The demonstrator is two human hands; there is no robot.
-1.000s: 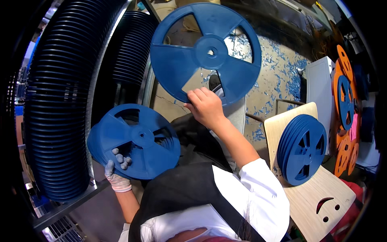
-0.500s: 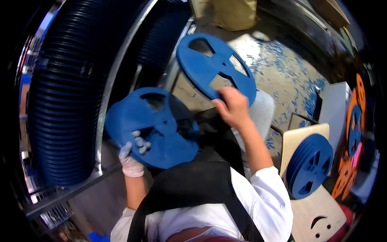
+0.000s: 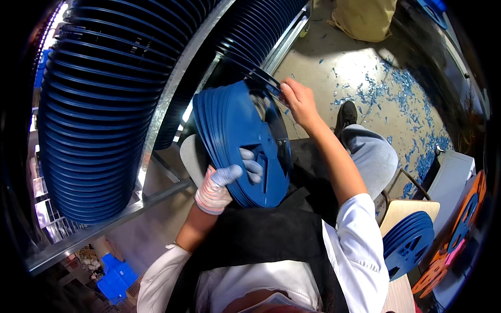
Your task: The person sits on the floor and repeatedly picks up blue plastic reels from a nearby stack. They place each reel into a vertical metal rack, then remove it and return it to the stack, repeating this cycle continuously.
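My left hand (image 3: 215,189), in a whitish glove, grips a stack of blue plastic reels (image 3: 227,112) on my lap. Its thumb lies on the outer side while its fingers come through a cutout. The stack is tilted, its layered rims facing left. Just beyond it, my bare right hand (image 3: 299,104) pinches the rim of a single blue reel (image 3: 265,79), which appears nearly edge-on. That reel's far end reaches toward the dark rack, and part of it is lost in shadow.
Long rows of blue reels (image 3: 104,130) fill a metal-framed rack (image 3: 175,78) on the left. More reels (image 3: 408,245) lean on a wooden chair (image 3: 412,211) at right. Blue scraps (image 3: 373,88) litter the floor near a tan sack (image 3: 362,18). Orange reels (image 3: 437,271) stand far right.
My right hand has swung its single reel from face-up to nearly edge-on, toward the rack. My left hand has tipped the stack more upright. The view has shifted.
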